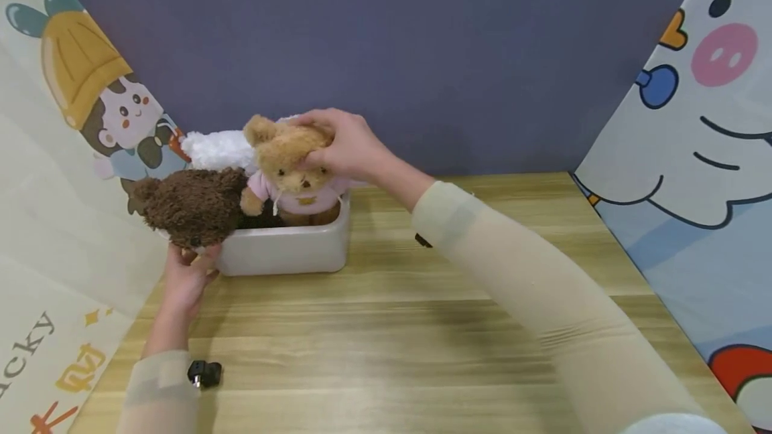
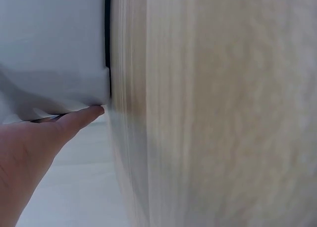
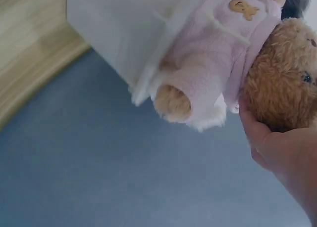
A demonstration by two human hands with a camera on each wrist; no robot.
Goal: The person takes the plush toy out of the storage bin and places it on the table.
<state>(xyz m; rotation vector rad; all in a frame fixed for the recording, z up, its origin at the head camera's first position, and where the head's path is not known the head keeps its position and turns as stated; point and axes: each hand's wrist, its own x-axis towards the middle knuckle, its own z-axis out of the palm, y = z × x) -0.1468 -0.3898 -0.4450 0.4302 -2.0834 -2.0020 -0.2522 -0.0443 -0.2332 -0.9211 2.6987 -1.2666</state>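
A light-brown teddy bear [image 1: 292, 173] in a pink hoodie sits upright at the right end of a white box [image 1: 283, 253]. My right hand [image 1: 344, 142] grips the bear's head from behind and above, thumb over its face. The right wrist view shows the hand [image 3: 285, 148] against the furry head [image 3: 282, 78]. A dark-brown plush toy [image 1: 189, 206] leans over the box's left end. Below it, my left hand [image 1: 188, 280] holds the box's front left corner. A finger [image 2: 81, 120] lies along the box's lower edge in the left wrist view.
A fluffy white plush [image 1: 220, 149] shows behind the two bears, against the dark blue back wall [image 1: 392, 52]. The box stands on a wood-grain table [image 1: 374, 353] between printed side panels. Small black devices [image 1: 205, 374] are at my wrists.
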